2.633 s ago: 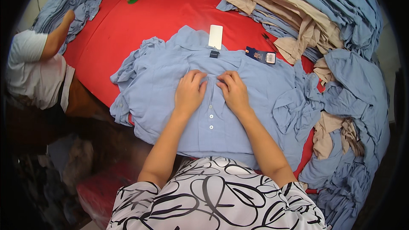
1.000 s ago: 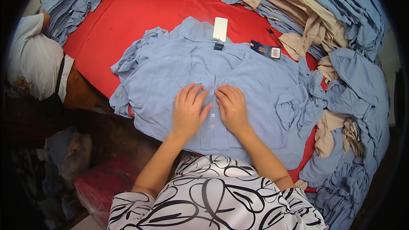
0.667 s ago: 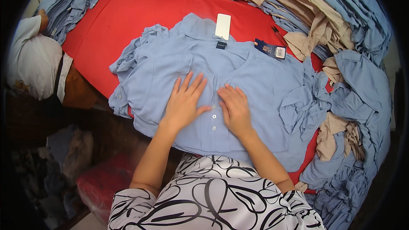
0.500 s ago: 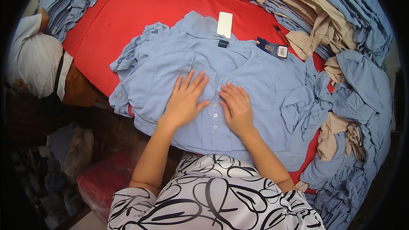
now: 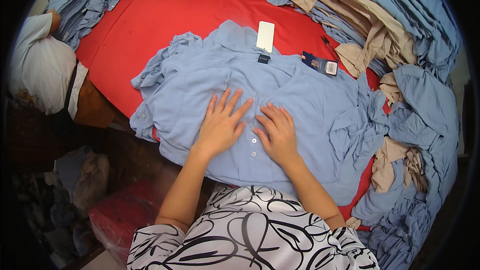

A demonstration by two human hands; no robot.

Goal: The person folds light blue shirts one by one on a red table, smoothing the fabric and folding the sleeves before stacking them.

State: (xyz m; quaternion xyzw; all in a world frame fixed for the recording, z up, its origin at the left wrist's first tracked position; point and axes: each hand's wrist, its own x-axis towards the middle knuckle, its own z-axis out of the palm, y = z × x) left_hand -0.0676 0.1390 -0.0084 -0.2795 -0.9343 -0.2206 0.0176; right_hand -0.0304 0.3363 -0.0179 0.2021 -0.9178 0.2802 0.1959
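Red cloth [image 5: 150,30] covers the work table. Left: a co-worker in a white top [image 5: 45,70] stands at the edge, near a heap of blue clothing [image 5: 82,12]. Centre: a blue shirt [image 5: 310,115] lies front up at the near side, directly before the person, presumably so both arms reach it easily. Left hand [image 5: 220,122]: fingers spread wide, laid on the shirt front, grasping nothing; the spread likely distributes pressure and flattens the cloth. White buttons [image 5: 254,141] show between the hands. Right hand [image 5: 276,132]: loosely open, fingers slightly bent, resting beside the front opening; no pinch seen, though cloth under the fingertips is hidden. Far side of shirt: white tag [image 5: 265,37], then dark tag [image 5: 320,63], both clear of the hands. Right: blue and tan garments [image 5: 422,100] piled along the edge.
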